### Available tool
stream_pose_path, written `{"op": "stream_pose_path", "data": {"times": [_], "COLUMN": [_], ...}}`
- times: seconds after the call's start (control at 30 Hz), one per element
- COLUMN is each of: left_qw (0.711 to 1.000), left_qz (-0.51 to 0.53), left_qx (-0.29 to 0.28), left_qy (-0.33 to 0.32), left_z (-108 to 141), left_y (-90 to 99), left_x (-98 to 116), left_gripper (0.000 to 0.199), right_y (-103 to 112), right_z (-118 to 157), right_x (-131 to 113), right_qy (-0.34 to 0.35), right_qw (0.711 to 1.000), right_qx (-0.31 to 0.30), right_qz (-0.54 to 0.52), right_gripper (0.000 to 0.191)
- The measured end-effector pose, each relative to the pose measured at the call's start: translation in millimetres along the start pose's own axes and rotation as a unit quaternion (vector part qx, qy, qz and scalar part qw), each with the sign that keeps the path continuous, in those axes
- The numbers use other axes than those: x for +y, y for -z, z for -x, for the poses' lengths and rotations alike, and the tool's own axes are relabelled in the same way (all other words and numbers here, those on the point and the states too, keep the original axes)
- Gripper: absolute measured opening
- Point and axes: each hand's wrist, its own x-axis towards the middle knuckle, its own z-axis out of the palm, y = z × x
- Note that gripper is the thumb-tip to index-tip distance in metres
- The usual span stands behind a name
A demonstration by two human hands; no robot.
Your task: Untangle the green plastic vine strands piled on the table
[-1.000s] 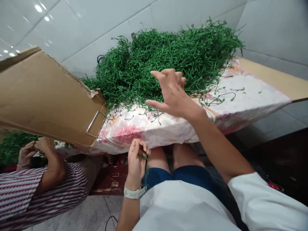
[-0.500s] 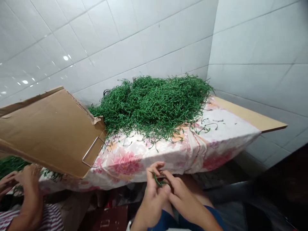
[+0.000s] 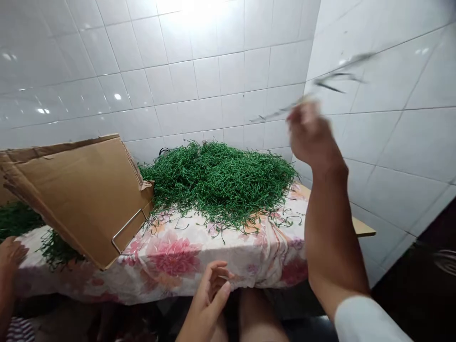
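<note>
My left hand (image 3: 213, 294) is low in front of the table's edge, its fingers loosely curved and apart, with nothing visible in it. My right hand (image 3: 307, 121) is raised high on the right, before the tiled wall, and smeared by motion. Its fingers look closed around thin dark-green strands (image 3: 331, 80) that stick out on both sides of it, also blurred. Below and to its left, a large heap of thin green strings (image 3: 235, 183) with small knobby ends lies tangled on the flowered tablecloth (image 3: 173, 256).
A cardboard sheet (image 3: 81, 199) leans at the left by a wire metal stand (image 3: 130, 230). Beyond it are more green strings (image 3: 60, 249) and another person's hand (image 3: 12, 251). White tiled walls (image 3: 206, 80) rise behind and right. A board edge (image 3: 361, 227) juts out at the right.
My hands were together in my lap around a green string. Now the right hand has swung up and right with strands, and the left has opened. The view has tilted up.
</note>
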Motion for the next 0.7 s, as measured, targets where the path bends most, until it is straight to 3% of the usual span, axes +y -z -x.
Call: {"op": "stream_pose_path", "data": {"times": [0.1, 0.13, 0.2, 0.27, 0.3, 0.33, 0.4, 0.5, 0.53, 0.6, 0.67, 0.7], "left_qw": [0.996, 0.992, 0.986, 0.99, 0.994, 0.998, 0.997, 0.977, 0.97, 0.96, 0.931, 0.893], "left_qz": [0.009, 0.013, 0.016, -0.001, -0.015, -0.029, -0.053, -0.082, -0.088, -0.139, -0.273, -0.369], "left_qx": [-0.091, -0.125, -0.163, -0.138, -0.102, -0.055, 0.055, 0.182, 0.205, 0.202, 0.161, 0.156], "left_qy": [0.006, 0.013, 0.026, 0.03, 0.027, 0.019, -0.013, -0.075, -0.092, -0.136, -0.179, -0.206], "left_z": [3, 3, 3, 3, 3, 2, -1, -15, -24, -46, -73, -88], "left_y": [5.0, 7.9, 14.0, 20.0, 23.2, 27.0, 36.6, 56.6, 64.6, 82.3, 101.9, 111.5], "left_x": [-10, -13, -17, -17, -16, -13, -3, 18, 27, 46, 65, 74], "left_gripper": [0.05, 0.05, 0.051, 0.048, 0.045, 0.041, 0.035, 0.03, 0.03, 0.028, 0.022, 0.018], "right_y": [2, -4, -28, -66, -89, -115, -170, -248, -268, -296, -309, -312], "right_z": [9, 23, 63, 112, 138, 164, 218, 301, 328, 373, 402, 410], "right_x": [-32, -48, -79, -103, -111, -116, -122, -125, -127, -131, -132, -130], "right_qy": [-0.102, -0.124, -0.113, -0.067, -0.068, -0.099, -0.202, -0.32, -0.37, -0.464, -0.508, -0.527], "right_qw": [0.986, 0.98, 0.985, 0.981, 0.956, 0.926, 0.86, 0.65, 0.596, 0.51, 0.466, 0.453], "right_qx": [0.092, 0.124, 0.129, -0.033, -0.134, -0.184, -0.188, -0.329, -0.344, -0.365, -0.358, -0.34], "right_qz": [0.093, 0.088, -0.012, -0.179, -0.252, -0.313, -0.43, -0.605, -0.624, -0.626, -0.63, -0.634], "right_gripper": [0.059, 0.053, 0.045, 0.038, 0.034, 0.036, 0.049, 0.059, 0.058, 0.053, 0.049, 0.045]}}
